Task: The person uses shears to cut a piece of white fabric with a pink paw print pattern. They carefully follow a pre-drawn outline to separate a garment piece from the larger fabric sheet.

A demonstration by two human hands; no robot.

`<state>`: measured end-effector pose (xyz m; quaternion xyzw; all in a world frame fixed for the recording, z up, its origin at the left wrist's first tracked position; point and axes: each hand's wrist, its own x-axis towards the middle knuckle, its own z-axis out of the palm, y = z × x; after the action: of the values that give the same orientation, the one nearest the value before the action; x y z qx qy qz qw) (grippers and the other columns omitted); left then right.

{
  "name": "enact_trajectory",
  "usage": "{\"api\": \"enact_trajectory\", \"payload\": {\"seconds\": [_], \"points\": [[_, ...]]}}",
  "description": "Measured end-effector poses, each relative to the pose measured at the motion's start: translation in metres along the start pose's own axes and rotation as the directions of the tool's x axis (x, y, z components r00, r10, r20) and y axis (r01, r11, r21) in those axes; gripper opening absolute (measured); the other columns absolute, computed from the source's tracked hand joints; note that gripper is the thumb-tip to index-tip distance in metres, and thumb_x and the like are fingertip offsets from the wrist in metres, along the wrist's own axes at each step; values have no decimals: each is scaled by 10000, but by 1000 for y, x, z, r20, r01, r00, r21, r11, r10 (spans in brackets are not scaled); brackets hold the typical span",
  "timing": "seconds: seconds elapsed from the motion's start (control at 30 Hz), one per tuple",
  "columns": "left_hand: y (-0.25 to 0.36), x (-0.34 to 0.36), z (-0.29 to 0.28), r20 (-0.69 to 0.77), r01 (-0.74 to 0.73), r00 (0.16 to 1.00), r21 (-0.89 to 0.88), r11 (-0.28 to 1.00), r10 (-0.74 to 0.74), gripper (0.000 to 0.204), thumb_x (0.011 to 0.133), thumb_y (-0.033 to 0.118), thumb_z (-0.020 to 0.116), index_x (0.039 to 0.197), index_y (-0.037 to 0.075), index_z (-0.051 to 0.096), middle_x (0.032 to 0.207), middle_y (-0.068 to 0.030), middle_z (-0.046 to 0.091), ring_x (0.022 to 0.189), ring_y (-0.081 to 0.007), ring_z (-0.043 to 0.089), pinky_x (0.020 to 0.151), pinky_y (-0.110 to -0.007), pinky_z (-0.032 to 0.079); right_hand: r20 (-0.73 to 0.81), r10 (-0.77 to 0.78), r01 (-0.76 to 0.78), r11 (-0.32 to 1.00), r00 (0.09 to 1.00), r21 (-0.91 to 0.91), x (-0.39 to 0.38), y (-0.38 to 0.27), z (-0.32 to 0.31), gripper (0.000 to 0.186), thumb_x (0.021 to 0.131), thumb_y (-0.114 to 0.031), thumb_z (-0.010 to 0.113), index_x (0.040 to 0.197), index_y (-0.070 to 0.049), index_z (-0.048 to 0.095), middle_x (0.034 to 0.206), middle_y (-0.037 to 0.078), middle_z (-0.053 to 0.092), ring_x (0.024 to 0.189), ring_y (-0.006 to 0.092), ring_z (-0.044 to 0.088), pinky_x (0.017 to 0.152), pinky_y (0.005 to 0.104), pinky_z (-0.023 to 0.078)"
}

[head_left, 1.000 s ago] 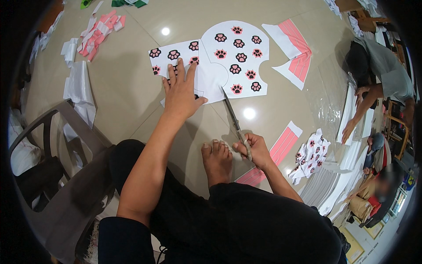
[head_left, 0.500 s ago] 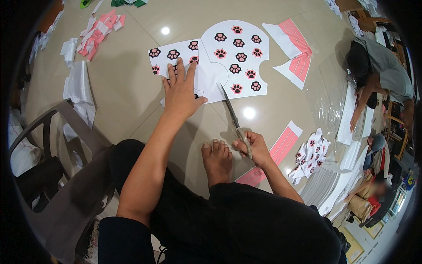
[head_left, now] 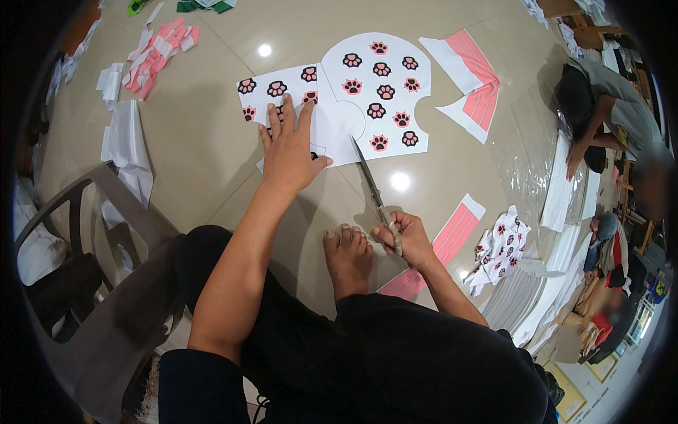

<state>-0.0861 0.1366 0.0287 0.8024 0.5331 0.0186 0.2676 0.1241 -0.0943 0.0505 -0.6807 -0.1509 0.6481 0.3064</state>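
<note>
White fabric printed with pink and black paw prints [head_left: 385, 92] lies spread on the floor, with a curved outline cut around its right part. My left hand [head_left: 288, 145] rests flat on its left part, fingers spread. Between the printed areas is a plain white stretch of cloth [head_left: 335, 141]. My right hand [head_left: 409, 240] grips a pair of scissors [head_left: 381, 205] by wrapped handles. The blades point up and left, their tips at the lower edge of the cloth near the curved line; they look nearly closed.
Pink-and-white striped pieces [head_left: 473, 78] lie right of the cloth, another strip [head_left: 452, 233] by my right hand. A crumpled paw-print piece [head_left: 503, 244] and white stacks [head_left: 519, 297] lie further right, where co-workers sit. A grey plastic chair [head_left: 106, 304] stands left; pink scraps [head_left: 159, 56] lie far left.
The scissor tips and my right hand have shifted very slightly left. My left hand stays in place on the cloth. At the right, a co-worker's head and arm have moved.
</note>
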Motion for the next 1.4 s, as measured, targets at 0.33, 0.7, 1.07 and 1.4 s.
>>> {"api": "enact_trajectory", "payload": {"seconds": [0.33,0.7,1.07,1.4], "points": [[6,-1,-10,39,17,999,-3,1000,-17,1235,750,332,1007,1756,160,312,1838,-284,151,1683,-567,126,1293,-763,231,10,-4,3,996,1000,86,1,6,4,235,983,-114,868,914,-57,650,749,-16,641,583,54,565,527,233,449],[6,0,-9,45,17,999,5,1000,-17,1236,756,331,1002,1759,184,295,1841,-275,145,1685,-562,123,1292,-763,236,17,-32,31,998,999,50,2,13,-1,234,989,-115,866,900,-60,657,712,-20,641,556,50,554,515,232,421],[4,1,-7,38,-2,999,11,1000,2,1244,753,349,1002,1759,165,295,1836,-282,153,1681,-567,129,1285,-772,234,6,-36,36,999,999,13,3,16,-2,262,980,-144,882,892,-60,649,704,-12,640,562,53,564,514,233,433],[1,-1,-5,11,-11,1000,-20,1000,12,1227,749,336,998,1756,195,311,1844,-272,145,1679,-576,113,1278,-784,218,1,-34,34,999,999,-9,11,-9,11,258,988,-170,872,903,-66,651,757,-14,645,588,48,559,529,232,454]]}}
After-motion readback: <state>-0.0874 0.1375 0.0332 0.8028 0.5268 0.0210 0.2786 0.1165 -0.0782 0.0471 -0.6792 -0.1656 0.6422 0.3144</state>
